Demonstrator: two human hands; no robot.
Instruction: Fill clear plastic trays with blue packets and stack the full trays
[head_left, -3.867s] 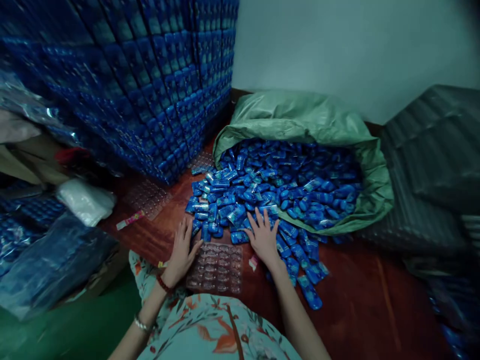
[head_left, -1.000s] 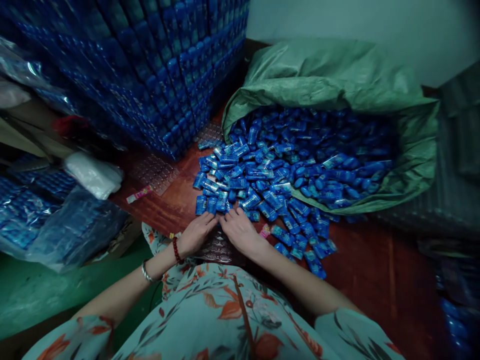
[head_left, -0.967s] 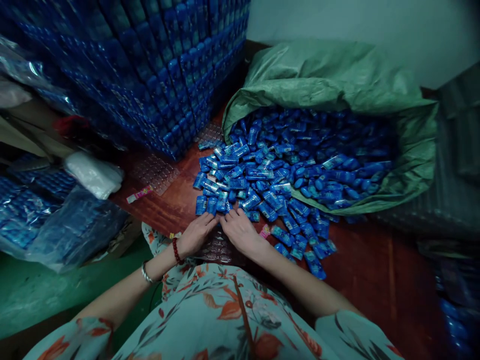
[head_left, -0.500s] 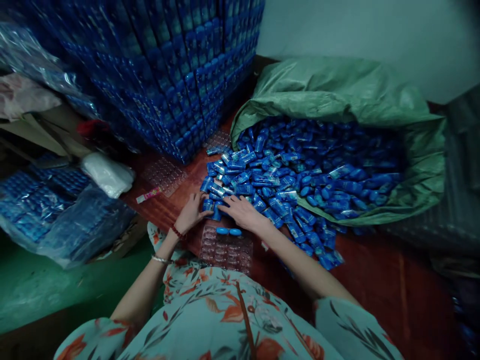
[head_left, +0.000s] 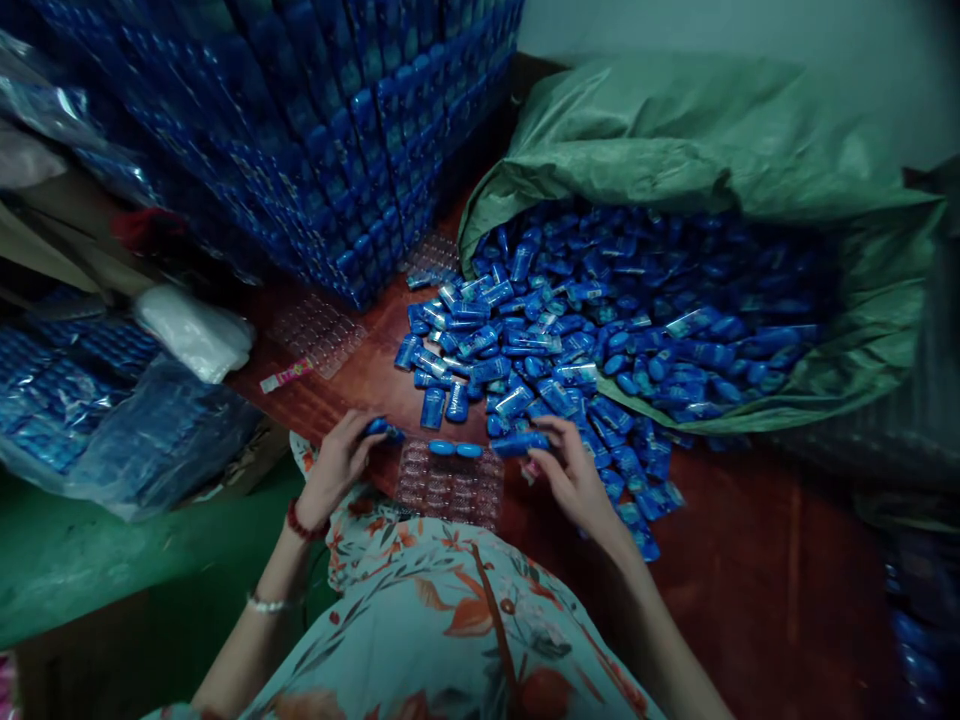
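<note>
Compared with half a second ago, both hands have drawn apart from the near edge of the loose pile to opposite sides of the clear tray (head_left: pixel 450 490). The left hand (head_left: pixel 342 462) is now just left of the tray, its grip partly closed, fingers and thumb around a small blue bundle (head_left: pixel 381 429); how many pieces are in it I cannot tell. The right hand (head_left: pixel 571 470) is on the tray's right, its grip narrowed to a pinch on the end of a blue packet (head_left: pixel 519 443), which points toward the tray's far right corner.

The tray lies on the red-brown table (head_left: pixel 750 570) in front of the person's body, with two blue pieces (head_left: pixel 455 449) side by side in its far row, as they were half a second ago. Beyond and to the right of the tray, an open green sack (head_left: pixel 675 160) lies full of blue packets, which spill from its mouth into a loose pile (head_left: pixel 517 370) just beyond the tray. A second clear tray (head_left: pixel 319 335) lies beyond and left of the first. Farther left, a transparent bag (head_left: pixel 157 430) holds more blue packs.
</note>
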